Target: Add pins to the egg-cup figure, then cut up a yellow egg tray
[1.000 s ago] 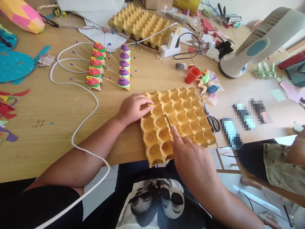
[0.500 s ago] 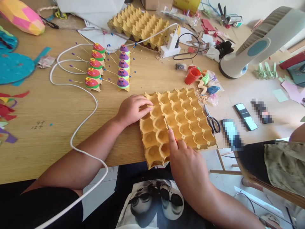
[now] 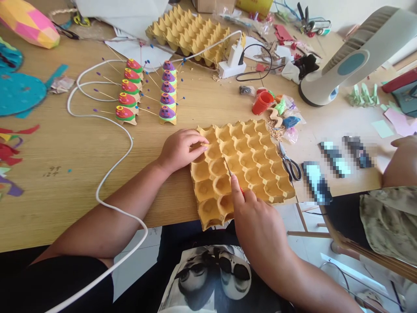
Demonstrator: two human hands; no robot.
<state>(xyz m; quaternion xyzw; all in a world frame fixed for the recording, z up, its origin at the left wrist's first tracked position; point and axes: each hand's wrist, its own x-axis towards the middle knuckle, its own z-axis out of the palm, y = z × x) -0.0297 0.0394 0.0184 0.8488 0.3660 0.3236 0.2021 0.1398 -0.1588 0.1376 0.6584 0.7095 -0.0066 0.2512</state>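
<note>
A yellow cardboard egg tray (image 3: 249, 156) lies at the table's front edge, its near corner jutting past it. My left hand (image 3: 180, 148) grips the tray's left side near the far corner, thumb and fingers over the rim. In my right hand (image 3: 257, 221) is a knife (image 3: 227, 166) with a thin blade and a bit of red handle showing. My index finger stretches along the top of the knife. The blade rests in the tray between the second and third rows of cups from the left; how deep it sits I cannot tell.
Black-handled scissors (image 3: 289, 163) lie right of the tray, with a red cup (image 3: 262, 102) beyond. Decorated egg-carton caterpillars (image 3: 167, 99) stand behind my left hand. A white cable (image 3: 114, 165) crosses my left forearm. A fan (image 3: 339, 65) and another person's arm (image 3: 402, 163) are at the right.
My right hand and the knife have shifted very slightly to the right. The left hand stays on the tray. Another person's arm now reaches over the table at the right edge.
</note>
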